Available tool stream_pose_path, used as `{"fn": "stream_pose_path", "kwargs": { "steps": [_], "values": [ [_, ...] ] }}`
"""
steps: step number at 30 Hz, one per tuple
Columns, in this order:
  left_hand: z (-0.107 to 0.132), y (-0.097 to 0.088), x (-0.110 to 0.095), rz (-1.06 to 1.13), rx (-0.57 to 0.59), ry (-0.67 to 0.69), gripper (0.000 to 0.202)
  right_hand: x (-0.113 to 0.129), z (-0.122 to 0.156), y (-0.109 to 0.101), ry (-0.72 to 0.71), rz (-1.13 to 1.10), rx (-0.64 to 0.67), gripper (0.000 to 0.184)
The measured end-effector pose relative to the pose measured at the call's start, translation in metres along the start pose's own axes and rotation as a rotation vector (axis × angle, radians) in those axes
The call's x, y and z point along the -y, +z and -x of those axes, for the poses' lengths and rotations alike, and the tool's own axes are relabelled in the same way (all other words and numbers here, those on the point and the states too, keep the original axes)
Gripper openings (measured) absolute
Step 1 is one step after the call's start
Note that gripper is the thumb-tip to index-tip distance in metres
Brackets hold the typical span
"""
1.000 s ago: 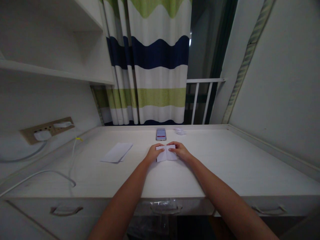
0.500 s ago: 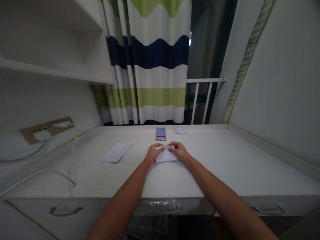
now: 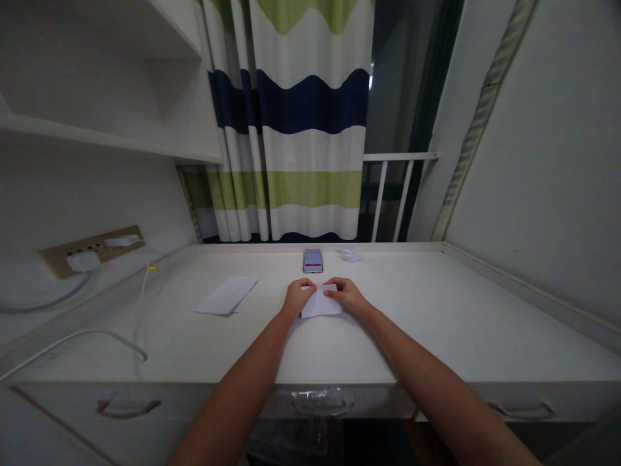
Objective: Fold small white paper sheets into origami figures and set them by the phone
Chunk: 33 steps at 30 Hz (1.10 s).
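A small white sheet of paper (image 3: 321, 305) is held between my two hands over the middle of the desk. My left hand (image 3: 297, 298) pinches its upper left side, thumb on top. On the upper right side, my right hand (image 3: 348, 294) grips it with the thumb pressed on the surface and the fingers behind. The fingertips behind the paper are partly hidden. Just beyond my hands lies a phone (image 3: 313, 260) with its screen lit. A folded white paper piece (image 3: 350, 255) rests to the right of the phone.
Several white sheets (image 3: 227, 295) lie stacked on the left of the white desk (image 3: 460, 323). A white cable (image 3: 107, 333) crosses the desk's left side, below a wall socket panel (image 3: 92, 251). A striped curtain (image 3: 315, 149) hangs behind the back edge.
My thumbs have shifted slightly on the paper, and its middle looks flatter with less of a crease showing. The phone and the stacked sheets stay put.
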<state>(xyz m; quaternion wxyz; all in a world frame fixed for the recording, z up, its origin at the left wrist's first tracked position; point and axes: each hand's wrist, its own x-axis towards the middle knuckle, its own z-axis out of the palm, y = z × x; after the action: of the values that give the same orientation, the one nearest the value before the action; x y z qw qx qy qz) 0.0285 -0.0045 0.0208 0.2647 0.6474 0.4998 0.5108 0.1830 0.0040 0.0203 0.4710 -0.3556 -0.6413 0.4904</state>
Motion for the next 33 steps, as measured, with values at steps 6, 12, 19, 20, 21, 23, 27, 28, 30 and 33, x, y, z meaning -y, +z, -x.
{"fn": "stream_pose_path", "kwargs": {
  "steps": [6, 12, 19, 20, 21, 23, 27, 28, 30, 33],
  "values": [
    [-0.001, 0.002, 0.001, -0.044, -0.027, 0.011, 0.009, -0.003, -0.002, 0.001, 0.012, -0.024, -0.003, 0.024],
    [-0.001, 0.001, -0.001, 0.038, -0.049, -0.009, 0.008, -0.009, -0.003, 0.001, 0.020, 0.014, -0.097, 0.022],
    [-0.002, 0.003, 0.002, 0.190, -0.052, -0.140, 0.012, -0.012, -0.004, 0.001, -0.073, 0.102, -0.118, 0.028],
    [-0.002, 0.003, 0.003, 0.200, -0.047, -0.154, 0.013, -0.012, -0.004, 0.001, -0.093, 0.122, -0.117, 0.029],
    [-0.002, 0.003, 0.004, 0.210, -0.042, -0.163, 0.015, -0.012, -0.004, 0.002, -0.109, 0.142, -0.117, 0.030],
    [-0.002, 0.004, 0.005, 0.227, -0.040, -0.172, 0.016, -0.011, -0.004, 0.003, -0.127, 0.180, -0.121, 0.031],
    [-0.002, 0.004, 0.007, 0.282, -0.054, -0.219, 0.014, -0.004, -0.001, 0.006, -0.193, 0.304, -0.149, 0.026],
    [-0.003, 0.005, 0.008, 0.303, -0.052, -0.238, 0.014, -0.003, 0.000, 0.006, -0.225, 0.343, -0.155, 0.024],
    [-0.004, 0.005, 0.008, 0.349, -0.041, -0.277, 0.014, 0.000, 0.002, 0.007, -0.281, 0.413, -0.158, 0.021],
    [-0.005, 0.006, 0.009, 0.445, -0.030, -0.317, 0.013, 0.000, 0.003, 0.006, -0.323, 0.480, -0.133, 0.021]
  ]
}}
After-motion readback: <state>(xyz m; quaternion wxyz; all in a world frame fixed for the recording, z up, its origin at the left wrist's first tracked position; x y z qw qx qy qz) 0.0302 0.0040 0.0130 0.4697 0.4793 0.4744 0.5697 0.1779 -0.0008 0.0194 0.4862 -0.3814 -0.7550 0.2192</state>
